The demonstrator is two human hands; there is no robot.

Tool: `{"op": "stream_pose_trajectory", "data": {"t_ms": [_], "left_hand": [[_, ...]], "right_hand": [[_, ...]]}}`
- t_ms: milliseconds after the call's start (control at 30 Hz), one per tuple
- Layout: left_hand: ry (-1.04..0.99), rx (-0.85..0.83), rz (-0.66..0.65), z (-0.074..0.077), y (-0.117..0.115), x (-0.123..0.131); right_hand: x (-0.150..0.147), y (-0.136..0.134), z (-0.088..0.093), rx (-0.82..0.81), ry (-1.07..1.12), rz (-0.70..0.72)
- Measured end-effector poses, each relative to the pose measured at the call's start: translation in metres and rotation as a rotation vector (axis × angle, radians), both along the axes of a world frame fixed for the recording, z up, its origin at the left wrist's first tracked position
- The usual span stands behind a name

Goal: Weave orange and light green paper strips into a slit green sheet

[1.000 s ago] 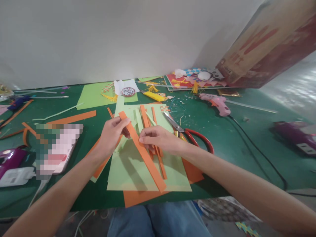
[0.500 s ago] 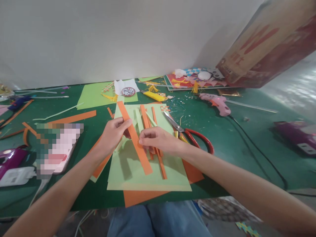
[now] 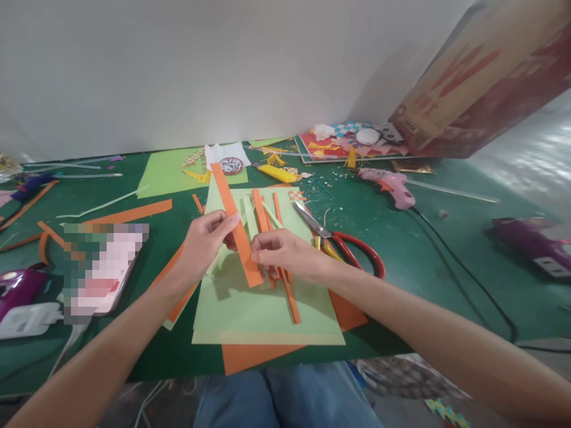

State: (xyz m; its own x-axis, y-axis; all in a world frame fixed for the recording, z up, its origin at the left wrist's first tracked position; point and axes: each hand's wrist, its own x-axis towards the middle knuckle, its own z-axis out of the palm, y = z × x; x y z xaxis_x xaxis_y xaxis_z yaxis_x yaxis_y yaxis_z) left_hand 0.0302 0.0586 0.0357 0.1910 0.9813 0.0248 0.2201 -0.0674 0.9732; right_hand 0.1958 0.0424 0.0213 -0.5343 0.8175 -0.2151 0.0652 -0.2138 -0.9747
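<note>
A wide orange paper strip [image 3: 235, 223] slants above pale green sheets [image 3: 267, 324]. My left hand [image 3: 207, 241] pinches the strip near its middle, thumb on top. My right hand [image 3: 283, 252] is closed at the strip's right edge, thumb and finger gripping it lower down. Several narrow orange strips [image 3: 292, 297] and light green strips [image 3: 250, 217] lie on the sheets, partly beneath my right hand. Scissors with red handles [image 3: 361, 246] lie open just right of the sheets.
A phone [image 3: 111, 267] and white charger [image 3: 31, 320] are at the left. The pink glue gun [image 3: 392, 184] with its black cable lies at the right. A yellow cutter [image 3: 279, 172] and tassels are behind the sheets. A large paper bag [image 3: 482, 83] leans at the back right.
The wide orange strip has slid up and away between my hands, so its lower end is closer to my fingers. Both hands have stayed nearly in place.
</note>
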Motion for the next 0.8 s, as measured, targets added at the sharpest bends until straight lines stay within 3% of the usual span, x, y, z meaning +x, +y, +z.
{"op": "stream_pose_trajectory", "data": {"t_ms": [200,300,700,800], "left_hand": [[0.124,-0.069,-0.147,0.0037,-0.0041,0.0026],[0.189,-0.004,-0.103,0.0031,-0.0054,0.0029],[0.060,-0.008,-0.022,-0.0023,-0.0007,0.0013],[-0.007,0.006,0.058,-0.0043,0.0044,-0.0026]], "right_hand": [[0.0004,0.0025,0.0011,0.011,-0.013,-0.068],[0.0007,0.0028,0.0001,0.012,-0.001,-0.053],[-0.0001,-0.0016,0.0004,-0.035,0.013,0.016],[0.0000,-0.0029,-0.0002,-0.032,0.014,0.080]]}}
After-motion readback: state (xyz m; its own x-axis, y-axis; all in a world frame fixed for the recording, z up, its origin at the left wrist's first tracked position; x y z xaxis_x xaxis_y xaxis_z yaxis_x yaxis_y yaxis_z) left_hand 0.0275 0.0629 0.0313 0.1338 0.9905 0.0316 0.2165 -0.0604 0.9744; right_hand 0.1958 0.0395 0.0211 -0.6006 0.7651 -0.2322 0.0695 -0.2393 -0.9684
